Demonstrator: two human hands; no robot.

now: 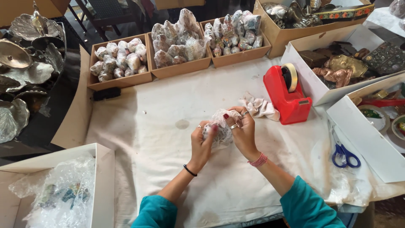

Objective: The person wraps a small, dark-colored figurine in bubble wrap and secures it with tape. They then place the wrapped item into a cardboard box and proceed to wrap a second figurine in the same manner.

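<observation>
— What did the head camera show the hands doing?

— Both were closed around one small bubble-wrapped bundle (219, 126), held just above the middle of the white-clothed tabletop (168, 109). The left hand (202, 141) cupped it from below and the side, fingers curled in; the right hand (241, 128) pressed on it from the right, ringed fingers bent over the wrap.

— And near them?

— A crumpled pale cloth (260, 107) lay just beyond the right hand, touching or nearly touching a red tape dispenser (287, 95). Blue-handled scissors (344, 154) rested further right, by a white box (371, 139).

— Further back?

— Three shallow cardboard trays (120, 80) stood side by side along the far edge, each packed with wrapped pieces (181, 40) like the one in hand. Behind them was a larger carton of metal ornaments (295, 14).

— The left side?

— Silver leaf-shaped dishes (25, 71) were heaped on a dark surface, well apart from the hands. An open white box with loose bubble wrap (63, 190) sat at the near left corner.
</observation>
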